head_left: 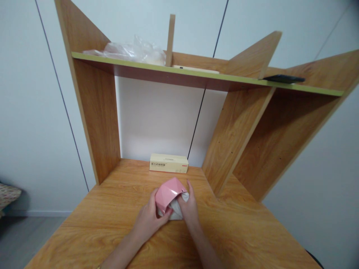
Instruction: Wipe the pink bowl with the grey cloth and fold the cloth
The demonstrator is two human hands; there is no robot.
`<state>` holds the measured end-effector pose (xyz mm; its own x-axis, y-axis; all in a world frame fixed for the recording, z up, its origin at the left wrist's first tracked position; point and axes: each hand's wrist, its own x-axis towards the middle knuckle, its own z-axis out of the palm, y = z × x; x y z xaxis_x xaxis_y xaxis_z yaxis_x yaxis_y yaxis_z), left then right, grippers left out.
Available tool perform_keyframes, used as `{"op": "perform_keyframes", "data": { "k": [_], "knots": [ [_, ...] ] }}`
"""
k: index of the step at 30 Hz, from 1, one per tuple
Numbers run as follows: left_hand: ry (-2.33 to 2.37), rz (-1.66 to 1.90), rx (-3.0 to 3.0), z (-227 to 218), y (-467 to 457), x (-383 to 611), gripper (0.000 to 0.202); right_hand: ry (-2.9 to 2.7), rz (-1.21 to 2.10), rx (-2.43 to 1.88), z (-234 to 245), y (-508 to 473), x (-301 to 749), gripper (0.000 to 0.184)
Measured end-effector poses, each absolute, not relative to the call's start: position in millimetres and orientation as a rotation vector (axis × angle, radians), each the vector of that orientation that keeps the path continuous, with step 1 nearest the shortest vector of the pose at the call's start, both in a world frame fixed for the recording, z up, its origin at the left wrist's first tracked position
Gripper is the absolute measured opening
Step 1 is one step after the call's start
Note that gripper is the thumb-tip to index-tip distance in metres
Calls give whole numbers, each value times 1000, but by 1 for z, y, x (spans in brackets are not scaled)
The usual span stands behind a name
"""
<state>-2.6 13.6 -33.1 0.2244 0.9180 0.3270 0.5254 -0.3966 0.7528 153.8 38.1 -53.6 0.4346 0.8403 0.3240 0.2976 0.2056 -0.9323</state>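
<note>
Had the left hand (147, 220) clamped on a glossy pink faceted shell, apparently hard plastic (169, 190), cupping the left side with a thumb along the lower edge. Had the right hand (190, 209) closed on a pale grey-white crumpled cloth (176, 213), one digit tucked into the shell's opening and another pointing up outside, beside the right rim; could not tell how the hidden digits lay. Held the shell just up and to the right of the left hand and up and to the left of the right hand, long axis slanting from lower left to upper right, hollow side turned down and right toward the cloth. Found both hands touching the shell or its cloth, neither clearly nearer, all above the near-middle of a wood-grained surface (112, 224). Saw beyond, apart from the shell, a long cream cardboard box (168, 164), lying crosswise with a line of dark Chinese characters on the front; could make out 刀式 in the middle, but not a sure reading of the rest. Noticed a small red label at the right end and fine print on top, too small to read.
</note>
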Motion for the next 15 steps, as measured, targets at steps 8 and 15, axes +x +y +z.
{"op": "perform_keyframes", "data": {
  "k": [8, 15],
  "knots": [
    [1490, 985, 2141, -23, 15, -8, 58, -1236, 423, -1538, -41, 32, 149, 72],
    [1594, 713, 2348, -11, 12, -15, 60, -1529, 324, -1635, -32, 26, 154, 71]
  ]
}}
